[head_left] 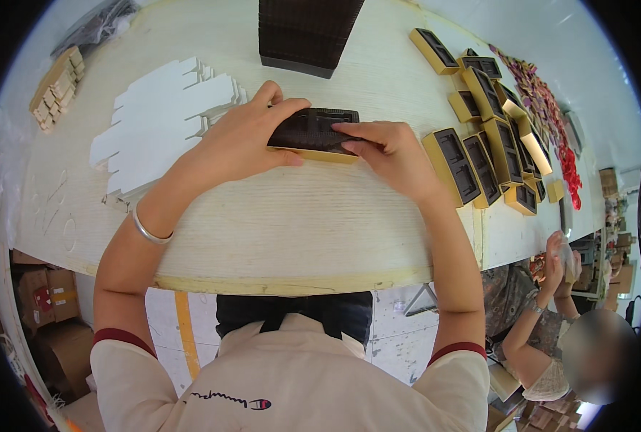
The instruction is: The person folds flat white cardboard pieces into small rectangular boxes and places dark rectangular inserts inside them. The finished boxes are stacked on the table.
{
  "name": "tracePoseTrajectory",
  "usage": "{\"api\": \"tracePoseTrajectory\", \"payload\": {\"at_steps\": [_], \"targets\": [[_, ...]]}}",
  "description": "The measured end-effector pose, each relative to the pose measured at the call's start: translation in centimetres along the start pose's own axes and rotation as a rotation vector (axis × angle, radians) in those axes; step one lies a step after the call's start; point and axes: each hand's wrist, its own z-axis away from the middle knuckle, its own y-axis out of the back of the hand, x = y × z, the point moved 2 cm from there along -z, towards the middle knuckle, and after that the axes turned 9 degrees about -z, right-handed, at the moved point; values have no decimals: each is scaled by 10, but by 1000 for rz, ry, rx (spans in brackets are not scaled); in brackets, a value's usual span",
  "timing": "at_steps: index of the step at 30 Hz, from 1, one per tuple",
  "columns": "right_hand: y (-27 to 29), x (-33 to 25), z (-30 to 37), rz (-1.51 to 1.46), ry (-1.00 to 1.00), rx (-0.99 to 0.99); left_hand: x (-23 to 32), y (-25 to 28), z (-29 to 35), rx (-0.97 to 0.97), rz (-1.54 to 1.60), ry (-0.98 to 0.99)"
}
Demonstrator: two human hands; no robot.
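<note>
In front of me on the table is a small gold box with a black plastic insert tray (313,131) in its top. My left hand (252,133) grips the box's left end, thumb along the near gold side and fingers over the far edge. At the other end my right hand (389,151) has its index finger on the black insert and its thumb by the near right corner. The fingers hide part of the insert, so I cannot tell whether it sits fully down. Beyond the box stands a tall stack of black insert trays (306,36).
White flat card blanks (166,119) lie stacked at left. Gold boxes with black inserts (504,144) are heaped at right, beside small red and purple packets (536,93). Folded cardboard pieces (57,86) rest far left. Another person's hands (554,263) work at lower right.
</note>
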Motion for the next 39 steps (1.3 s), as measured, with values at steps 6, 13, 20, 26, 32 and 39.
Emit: {"api": "tracePoseTrajectory", "payload": {"at_steps": [6, 13, 20, 26, 32, 39], "targets": [[8, 3, 0, -310, -106, -149, 3, 9, 1, -75, -51, 17], [-8, -7, -2, 140, 358, -16, 8, -2, 2, 52, -54, -52], [-17, -19, 0, 209, 229, 64, 4, -6, 2, 134, -137, -71], [-18, -12, -3, 27, 275, 52, 5, -7, -1, 119, -164, -85], [-19, -10, -5, 17, 312, 6, 9, -3, 3, 100, -179, -83], [-16, -5, -6, -69, 294, -52, 8, -2, 2, 10, -154, -83]]}}
